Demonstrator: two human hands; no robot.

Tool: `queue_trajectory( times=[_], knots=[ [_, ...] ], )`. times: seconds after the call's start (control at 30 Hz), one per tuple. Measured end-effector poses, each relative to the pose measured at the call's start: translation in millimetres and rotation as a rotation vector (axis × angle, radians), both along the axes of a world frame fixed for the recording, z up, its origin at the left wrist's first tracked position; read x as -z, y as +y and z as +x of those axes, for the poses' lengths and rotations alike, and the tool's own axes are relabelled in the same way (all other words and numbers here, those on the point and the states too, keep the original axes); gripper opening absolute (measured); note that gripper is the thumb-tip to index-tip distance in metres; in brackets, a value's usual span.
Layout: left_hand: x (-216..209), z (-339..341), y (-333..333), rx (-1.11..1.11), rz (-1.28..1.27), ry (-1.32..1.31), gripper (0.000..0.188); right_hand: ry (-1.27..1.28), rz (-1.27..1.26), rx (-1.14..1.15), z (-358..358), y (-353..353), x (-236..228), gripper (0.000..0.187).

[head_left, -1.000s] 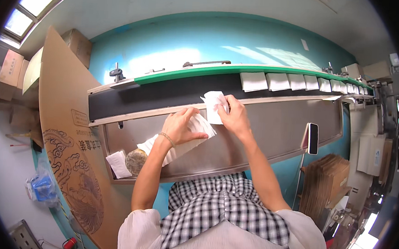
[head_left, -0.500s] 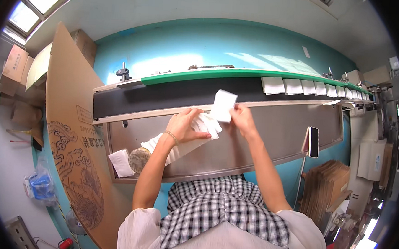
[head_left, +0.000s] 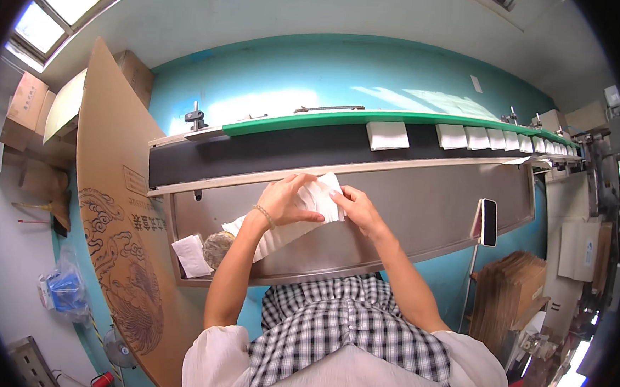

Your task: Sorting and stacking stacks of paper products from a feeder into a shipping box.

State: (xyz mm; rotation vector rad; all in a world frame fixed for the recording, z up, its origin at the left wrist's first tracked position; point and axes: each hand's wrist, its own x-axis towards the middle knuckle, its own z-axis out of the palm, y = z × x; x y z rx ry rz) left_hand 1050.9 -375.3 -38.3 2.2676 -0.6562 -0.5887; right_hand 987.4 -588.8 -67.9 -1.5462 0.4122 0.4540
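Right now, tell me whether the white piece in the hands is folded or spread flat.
Folded: the white piece shows stacked pleat edges, pinched between the left hand and the right hand.

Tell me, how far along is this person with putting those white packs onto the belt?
Done: a row of white packs already lies along the black conveyor belt, with the nearest one just past the hands. In hand: the left hand and right hand both grip a white pack at the belt's near edge. Left: a long stack of packs waits on the steel table.

Both hands (head_left: 320, 203) together, fingers curled
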Motion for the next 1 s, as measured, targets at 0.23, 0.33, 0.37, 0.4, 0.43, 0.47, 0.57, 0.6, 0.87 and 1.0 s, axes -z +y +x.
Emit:
queue_trajectory(
  times=[0.23,0.33,0.37,0.4,0.43,0.47,0.57,0.6,0.87,1.0],
  knots=[
    [0.9,-2.1,-5.9,0.004,0.017,-0.004,0.083,-0.103,0.318,0.445,52.3,-47.7,58.2,0.022],
    [7.4,2.5,2.6,-0.019,-0.008,-0.026,0.083,-0.038,0.237,0.444,40.1,-12.1,33.1,0.026],
    [7.8,0.9,2.5,-0.021,0.007,-0.007,0.086,0.034,0.121,0.304,25.4,0.1,21.5,0.029],
    [6.9,-1.3,1.4,-0.019,0.022,0.011,0.089,-0.202,-0.054,0.152,6.9,11.2,30.5,0.032],
    [7.0,-1.9,3.1,-0.02,0.022,0.015,0.089,-0.435,-0.226,-0.01,-0.7,26.3,26.6,0.036],
    [6.6,-3.0,5.2,-0.002,0.023,-0.07,0.09,-0.378,-0.299,-0.05,-6.1,32.6,21.2,0.038],
    [-4.4,-5.5,7.5,0.017,0.036,-0.134,0.095,-0.189,-0.135,0.007,-3.2,27.9,21.1,0.039],
    [-8.1,-5.3,8.9,0.008,0.041,-0.089,0.093,-0.058,0.105,0.102,0.3,24.8,22.3,0.039],
    [-3.3,-3.6,9.6,-0.017,0.049,-0.021,0.078,0.006,0.311,0.357,41.3,-9.9,24.7,0.041],
    [-4.1,-6.2,16.2,-0.008,0.039,-0.031,0.076,-0.216,-0.212,0.296,56.7,-60.5,27.7,0.042]
  ],
)
